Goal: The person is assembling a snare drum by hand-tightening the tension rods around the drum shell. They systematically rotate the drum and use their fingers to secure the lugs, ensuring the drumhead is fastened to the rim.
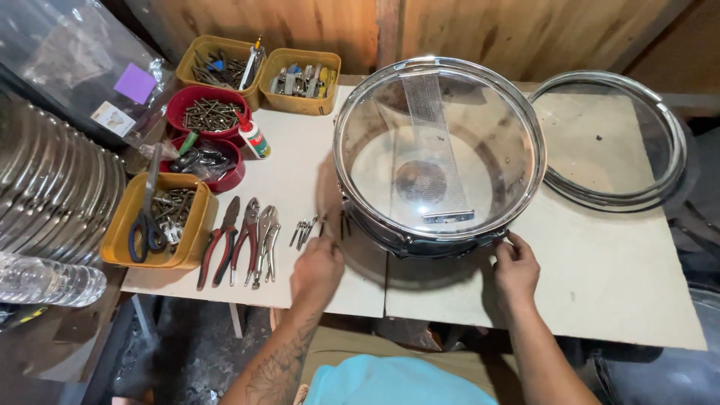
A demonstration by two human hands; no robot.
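Chrome shell: we are working on a snare drum (439,154) standing in the middle of the pale board table (600,277), its clear head facing up with the strand of snare wires (433,150) showing through it.
Left hand: we are closing our left hand (316,264) around something thin just left of the drum's near side; what exactly we are pinching, we cannot tell.
Right hand: we are pressing our right hand (516,264) against the near right edge of the drum, fingers curled at a fitting on the rim.
Loose hardware: we are keeping a small cluster of metal rods (304,231) lying on the table near the left hand, apart from the drum.
Done so far: we are judging that the clear head and the top hoop are seated on the shell.
Left to do: we are judging that the loose rods are not yet fitted, and a spare hoop (611,139) is lying unused at the far right.
Tools: we are leaving the pliers (244,240) untouched in a row left of the rods.
Bins: we are seeing yellow and red trays (214,112) of screws and parts at the far left, with scissors (146,221) in the nearest one.
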